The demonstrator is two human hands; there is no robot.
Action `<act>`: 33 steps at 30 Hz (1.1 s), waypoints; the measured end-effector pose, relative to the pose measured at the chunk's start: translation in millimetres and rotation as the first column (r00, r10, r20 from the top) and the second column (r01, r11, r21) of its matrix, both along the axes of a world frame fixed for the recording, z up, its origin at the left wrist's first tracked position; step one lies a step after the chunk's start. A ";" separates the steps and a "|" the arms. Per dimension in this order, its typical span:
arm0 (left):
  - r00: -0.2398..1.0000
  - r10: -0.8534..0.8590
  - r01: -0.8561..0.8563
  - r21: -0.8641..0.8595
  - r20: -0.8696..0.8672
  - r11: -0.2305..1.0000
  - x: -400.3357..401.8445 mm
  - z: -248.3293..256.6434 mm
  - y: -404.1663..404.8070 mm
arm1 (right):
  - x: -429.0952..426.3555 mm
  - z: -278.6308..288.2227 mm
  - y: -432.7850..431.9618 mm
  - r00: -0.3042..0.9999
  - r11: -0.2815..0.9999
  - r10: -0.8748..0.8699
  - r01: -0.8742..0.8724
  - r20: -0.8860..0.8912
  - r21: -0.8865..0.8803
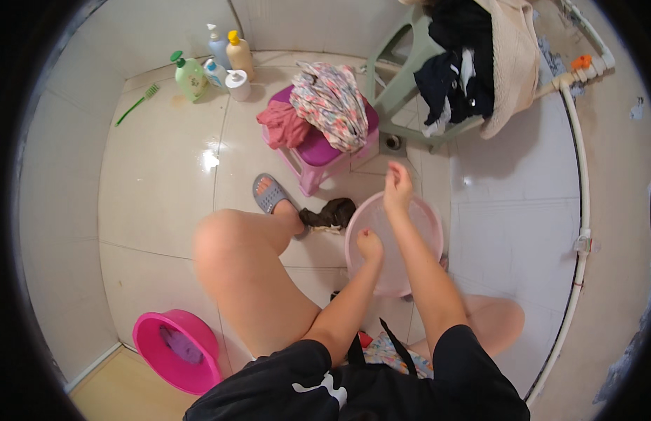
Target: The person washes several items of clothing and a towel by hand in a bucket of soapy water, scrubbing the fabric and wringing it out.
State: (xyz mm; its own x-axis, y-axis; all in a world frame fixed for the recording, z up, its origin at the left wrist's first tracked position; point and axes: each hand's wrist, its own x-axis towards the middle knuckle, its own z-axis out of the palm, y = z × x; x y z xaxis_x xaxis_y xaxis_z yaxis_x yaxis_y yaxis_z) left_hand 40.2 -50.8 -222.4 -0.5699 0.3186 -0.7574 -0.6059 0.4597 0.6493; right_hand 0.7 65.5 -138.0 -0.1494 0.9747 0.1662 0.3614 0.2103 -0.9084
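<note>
Over a pale pink plastic basin point(353, 239) on the tiled floor are both of my hands. My left hand point(369, 246) is at the basin's left side with its fingers curled; whether it holds anything does not show. Higher up, my right hand point(398, 188) is raised near the far rim, fingers bent and close together, with no held thing visible. The basin seems to contain cloudy water. Just left of it, a dark wet cloth point(333, 212) lies crumpled on the floor beside my slippered foot, with something pale under its edge.
A pink and purple stool point(318, 152) bears a floral cloth point(330, 105) and a red cloth point(284, 125). Behind right, a green plastic chair point(396, 105) holds dark clothes and a beige towel. Pump bottles point(191, 79) and a green brush point(138, 105) are far left; a magenta basin point(212, 363) is near left.
</note>
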 end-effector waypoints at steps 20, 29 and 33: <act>0.794 -0.133 0.170 0.006 -0.593 0.985 -17.1 -1.1 3.3 | 117.9 -159.9 -100.2 0.938 0.448 -0.346 0.159 -0.007 -0.880; 0.835 -0.321 0.111 -0.435 -0.446 0.893 -92.0 -72.6 0.8 | 100.5 -99.7 -117.6 0.851 0.368 -0.507 0.070 -0.137 -0.927; 0.990 0.136 -0.135 -0.038 0.027 0.990 -96.8 -94.6 -14.9 | 117.4 -91.7 -130.0 0.742 0.361 -0.644 0.081 -0.186 -0.929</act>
State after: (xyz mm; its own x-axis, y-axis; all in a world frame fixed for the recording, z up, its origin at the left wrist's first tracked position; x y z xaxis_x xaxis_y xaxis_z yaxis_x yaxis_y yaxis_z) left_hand -56.6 -65.8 -317.0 -0.5830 0.2120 -0.7843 -0.6831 0.3947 0.6145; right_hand 118.1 -64.5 -229.8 0.0789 0.5605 -0.8244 -0.3190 -0.7693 -0.5536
